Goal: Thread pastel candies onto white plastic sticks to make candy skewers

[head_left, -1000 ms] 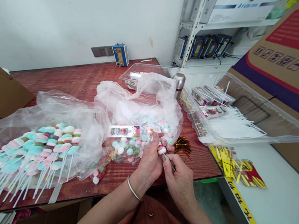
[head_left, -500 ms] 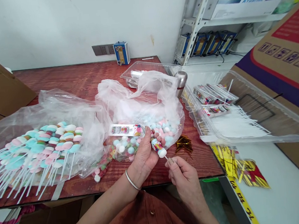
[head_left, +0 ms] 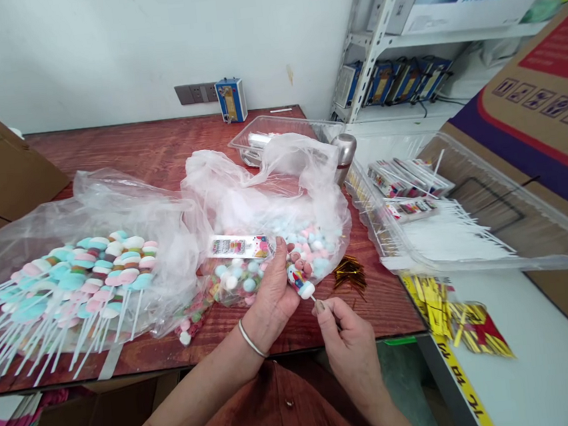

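My left hand (head_left: 275, 301) is closed around a small marshmallow lollipop (head_left: 305, 290), whose white end shows below a colourful printed part. My right hand (head_left: 344, 331) pinches the lollipop's thin white stick (head_left: 313, 297) between thumb and fingers. Beside my left fingertips is a white printed strip (head_left: 240, 247); I cannot tell whether the fingers touch it. Behind my hands, a clear plastic bag (head_left: 268, 208) holds loose pastel marshmallows (head_left: 317, 243). To the left, several marshmallow skewers (head_left: 94, 275) on white sticks lie on another plastic bag (head_left: 131, 194).
Gold twist ties (head_left: 349, 272) lie right of my hands. A clear tray (head_left: 419, 263) on the right holds white sticks (head_left: 457, 233) and printed cards (head_left: 406, 178). A steel flask (head_left: 344, 150) stands behind. Cardboard boxes flank the wooden table (head_left: 131, 144); yellow ties (head_left: 430, 302) lie on the lower white surface.
The lollipop has turned slightly in my left hand, and its printed part looks different. My right fingers have shifted a little on the stick. Everything else stays put.
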Demonstrator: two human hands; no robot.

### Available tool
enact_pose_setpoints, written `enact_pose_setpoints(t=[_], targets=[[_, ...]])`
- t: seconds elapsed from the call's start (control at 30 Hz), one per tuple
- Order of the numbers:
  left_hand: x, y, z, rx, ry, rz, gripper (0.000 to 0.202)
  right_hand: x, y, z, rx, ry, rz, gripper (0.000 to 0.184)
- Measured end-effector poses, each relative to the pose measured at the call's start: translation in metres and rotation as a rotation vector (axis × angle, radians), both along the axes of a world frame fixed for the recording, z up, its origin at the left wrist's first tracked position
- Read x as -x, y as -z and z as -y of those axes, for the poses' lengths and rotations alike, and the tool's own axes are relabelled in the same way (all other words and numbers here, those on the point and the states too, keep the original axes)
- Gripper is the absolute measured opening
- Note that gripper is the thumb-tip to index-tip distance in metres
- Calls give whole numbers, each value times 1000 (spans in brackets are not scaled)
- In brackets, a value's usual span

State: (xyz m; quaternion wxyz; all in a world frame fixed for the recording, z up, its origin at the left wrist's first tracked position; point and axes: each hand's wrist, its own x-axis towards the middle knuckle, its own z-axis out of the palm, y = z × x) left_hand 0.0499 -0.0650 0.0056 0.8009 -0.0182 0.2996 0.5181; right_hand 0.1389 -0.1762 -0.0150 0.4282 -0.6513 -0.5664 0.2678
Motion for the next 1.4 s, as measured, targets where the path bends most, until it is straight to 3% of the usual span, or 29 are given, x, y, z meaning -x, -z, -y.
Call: enact_pose_setpoints(t=[0.17,0.27,0.37,0.53,0.6,0.67,0.83,0.9,0.93,1.0,1.1,1.17,1.2,1.27,1.4], targets=[[-15,2,14,-76,15,-78,31,6,8,-10,-247,116,466,34],[-14,3,16,-72,22,-88,32,5,11,-13,-290,113,481,32],[-7,3,9,-78,-17,-77,25,4,9,-11,-125,40,84,29],[1,0,4,-161,0,13,19,6,2,-5,360,-86,-960,36],[0,-2,6,-184,3,20,21,7,0,-3,398,-117,-1086,33],[-1,-3,7,-186,7,17,22,7,0,-1,315,-100,-935,32],[-2,-5,6,-160,16,14,27,0,11,2,-133,5,35,26],[-1,-7,5,-157,5,11,28,-2,13,2,-219,52,178,24],[-1,-7,4,-163,-1,12,28,-2,13,2,-198,59,146,24],[-2,-8,4,-190,-8,20,29,0,8,2,-40,21,-139,28],[-2,-10,6,-248,-8,4,29,6,-2,2,289,-88,-831,37],[-3,-12,8,-281,2,-29,26,8,-6,2,365,-109,-1111,35],[-3,-12,8,-290,8,-42,25,8,-7,2,352,-102,-1134,33],[-4,-13,8,-280,15,-55,23,6,-5,3,271,-81,-944,30],[-4,-11,4,-198,-5,-27,23,-1,5,5,-99,-23,-24,25]])
